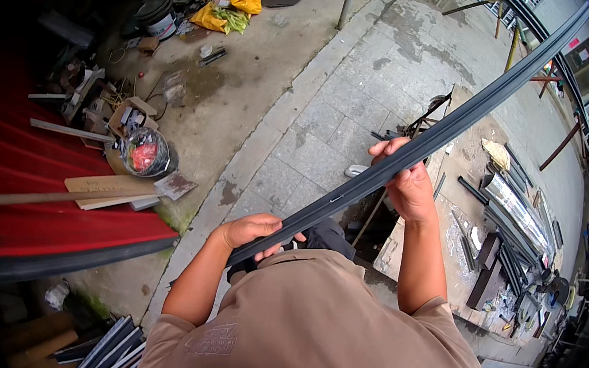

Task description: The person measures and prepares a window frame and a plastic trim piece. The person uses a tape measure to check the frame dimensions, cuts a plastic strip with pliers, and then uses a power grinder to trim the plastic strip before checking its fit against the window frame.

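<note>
A long dark grey metal profile (357, 185) with grooves along its length crosses in front of me, slanting from my lower left up to the far right. Near its lower end my left hand (256, 234) is closed round it, thumb on top. Farther up, my right hand (406, 181) grips the same profile, fingers on both sides of it. The profile's far end rises over the upper right of the view; its near end is hidden by my left arm and body.
To my right stands a worktable (394, 249) with several dark profile offcuts (509, 258) and a shiny wrapped bundle (523, 212). At left lie a red sheet (33, 218), a wooden pole (50, 199) and a bucket (158, 160). A yellow bag (215, 18) lies farther off.
</note>
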